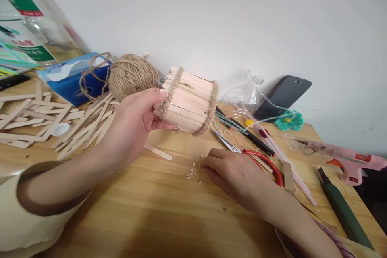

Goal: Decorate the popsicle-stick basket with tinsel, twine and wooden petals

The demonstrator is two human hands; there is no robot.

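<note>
My left hand (136, 119) is closed round one end of a craft-stick cup (193, 102), held on its side above the table. The cup's wall is a ring of pale wooden sticks, with a braided twine band near each end. Down on the tabletop, my right hand (231, 173) has its fingers bent together, the tips beside several small wood chips (191, 171). Whether a chip is between those fingertips is hidden. Red-handled scissors (272, 165) lie just behind the right hand. A single craft stick (159, 152) lies below the cup.
Loose craft sticks (33, 119), a twine ball (133, 76), a blue tissue pack (81, 84) and bottles (33, 28) crowd the left. On the right are a phone (284, 94), a green flower (289, 120), a pink glue gun (347, 159) and a dark green tool (344, 209).
</note>
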